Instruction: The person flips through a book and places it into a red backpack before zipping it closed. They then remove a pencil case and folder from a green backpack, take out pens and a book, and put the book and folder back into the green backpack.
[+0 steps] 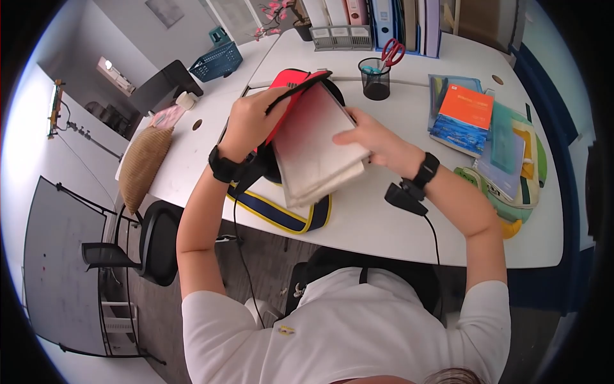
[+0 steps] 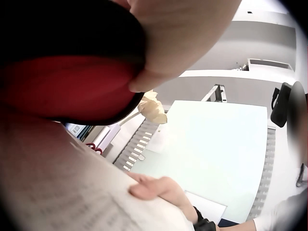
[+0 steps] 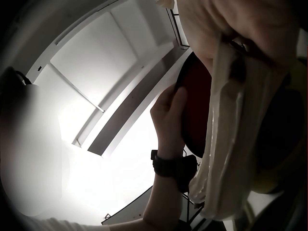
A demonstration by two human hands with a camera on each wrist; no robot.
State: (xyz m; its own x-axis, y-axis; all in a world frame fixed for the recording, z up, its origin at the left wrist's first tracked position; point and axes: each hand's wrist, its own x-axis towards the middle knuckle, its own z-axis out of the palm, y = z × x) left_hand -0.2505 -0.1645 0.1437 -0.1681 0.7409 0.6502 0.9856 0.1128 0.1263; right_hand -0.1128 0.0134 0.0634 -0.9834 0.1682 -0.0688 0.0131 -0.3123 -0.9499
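My left hand (image 1: 251, 121) grips the edge of a red bag (image 1: 284, 79) with black trim, holding its opening up. In the left wrist view the red lining (image 2: 72, 86) shows under the thumb. A thick stack of white papers (image 1: 313, 144) sits at a tilt in the mouth of the bag, its lower edges uneven. My right hand (image 1: 380, 142) holds this stack by its right side, thumb on top and fingers beneath. Seen from the right wrist, the stack has several layers. Below it lies a navy strap (image 1: 272, 211) with yellow edges; much of the bag is hidden behind the papers.
A black mesh cup (image 1: 376, 86) with red-handled scissors (image 1: 392, 52) stands behind. To the right are an orange and blue book (image 1: 464, 118), plastic sleeves and a green bag (image 1: 511, 198). Binders (image 1: 384, 25) line the back, a teal basket (image 1: 216, 62) the left. A cushion (image 1: 144, 168) leans at the left edge.
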